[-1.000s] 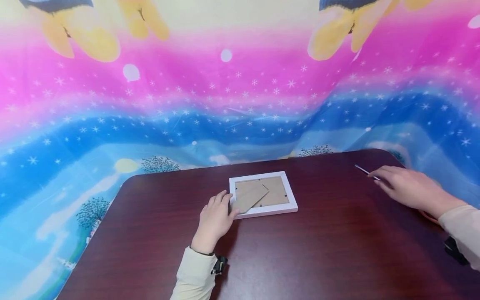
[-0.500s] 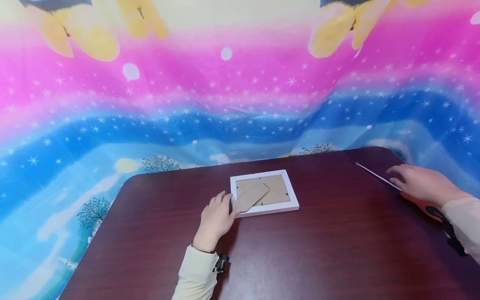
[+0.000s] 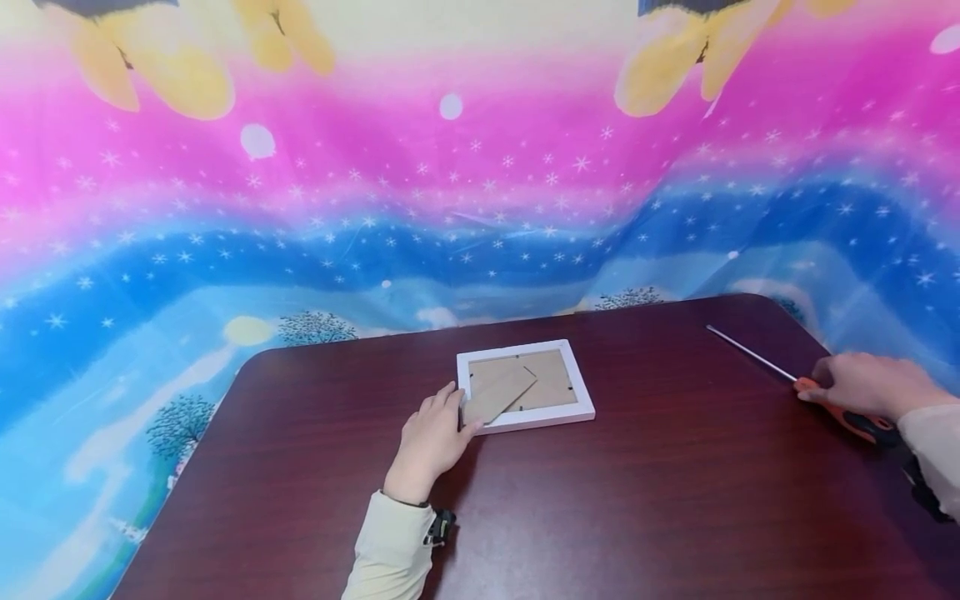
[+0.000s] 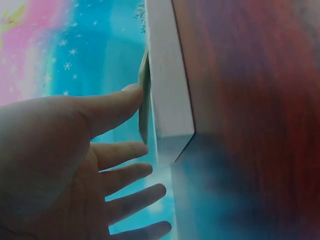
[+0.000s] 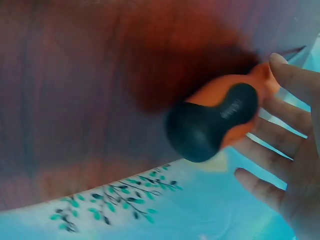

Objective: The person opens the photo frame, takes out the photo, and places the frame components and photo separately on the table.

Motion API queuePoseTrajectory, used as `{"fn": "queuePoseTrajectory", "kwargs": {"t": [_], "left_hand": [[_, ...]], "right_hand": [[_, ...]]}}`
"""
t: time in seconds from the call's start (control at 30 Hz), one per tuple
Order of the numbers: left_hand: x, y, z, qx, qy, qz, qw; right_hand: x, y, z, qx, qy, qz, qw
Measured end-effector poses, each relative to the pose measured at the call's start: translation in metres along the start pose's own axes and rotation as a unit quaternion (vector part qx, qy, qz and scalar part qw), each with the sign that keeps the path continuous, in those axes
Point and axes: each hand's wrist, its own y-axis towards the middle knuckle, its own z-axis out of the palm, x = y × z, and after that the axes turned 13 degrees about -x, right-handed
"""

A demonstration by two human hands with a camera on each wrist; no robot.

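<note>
Mostly dark red-brown desk (image 3: 600,517) across the lower half, wood-grained and glossy, with rounded far corners and a pale sheen toward the front. Behind it, a cloth (image 3: 450,175) hung like a wall, lightly creased, banded yellow, pink and blue, printed with white snowflakes and, low by the desk's far edge, small trees. Flat on the far middle of the desk, back side up, a white, tan-backed frame (image 3: 546,393) with a slightly raised flap (image 3: 495,396). At its near left corner, the left hand (image 3: 431,433), fingers spread and nearly straight, thumb tip against the flap. Well to the right, an orange-and-black screwdriver (image 5: 220,112), shaft pointing to the far left, handle neck pinched between thumb and fingers of the right hand (image 3: 870,385). Cream sleeves (image 3: 390,542) at both wrists.
</note>
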Motion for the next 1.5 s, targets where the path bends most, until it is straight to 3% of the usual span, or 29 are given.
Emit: {"fn": "queuePoseTrajectory", "kwargs": {"t": [0.3, 0.67, 0.97, 1.2, 1.5], "left_hand": [[0.004, 0.002, -0.002, 0.009, -0.007, -0.007, 0.9999], [0.001, 0.001, 0.0, 0.005, -0.025, 0.018, 0.9995], [-0.001, 0.001, 0.004, 0.017, -0.027, 0.021, 0.9993], [-0.003, 0.002, 0.004, 0.008, -0.029, 0.03, 0.9991], [-0.001, 0.002, 0.006, 0.0, -0.03, 0.024, 0.9992]], "right_hand": [[-0.003, -0.005, 0.019, -0.06, 0.008, 0.006, 0.998], [-0.003, -0.011, 0.025, -0.069, 0.046, 0.01, 0.997], [0.001, -0.017, 0.026, -0.102, 0.064, 0.021, 0.993], [0.012, -0.02, 0.022, -0.15, 0.098, 0.003, 0.984], [0.037, -0.024, 0.012, -0.154, 0.077, -0.041, 0.984]]}}
